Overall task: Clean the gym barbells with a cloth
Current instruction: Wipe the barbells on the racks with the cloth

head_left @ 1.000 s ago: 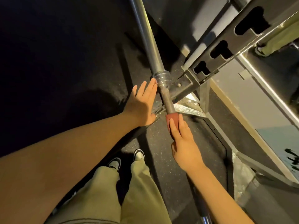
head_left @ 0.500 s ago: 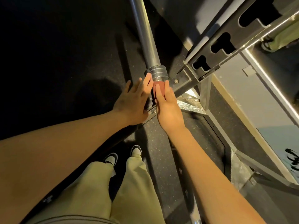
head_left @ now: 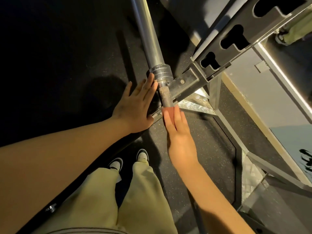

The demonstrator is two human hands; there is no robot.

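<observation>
The left hand [head_left: 135, 105] lies flat and open, its straight fingertips touching the ringed collar [head_left: 160, 71] of the barbell [head_left: 148, 39]. The right hand [head_left: 177, 130] stretches along the thinner shaft [head_left: 166, 97] with fingers straight, pressing a reddish cloth [head_left: 169, 110] onto the metal; its thumb is hidden, so whether it wraps underneath cannot be told. The bar rests across a dark rack arm [head_left: 185, 81], just beside both hands. The main risk looks like the cloth slipping out, since only flat fingers pin it and the exposed stretch of shaft above it looks rough and brownish, a surface likely to snag fabric. A wipe pushed toward the collar could also drive the right fingertips into the narrow gap where shaft meets rack arm and pinch them. With neither hand plainly gripping the bar, it may roll or shift on its support under a firm stroke. No brand, label or writing is legible on the bar, collar or rack; a small tab [head_left: 260, 66] on the pale panel behind shows no readable text.
</observation>
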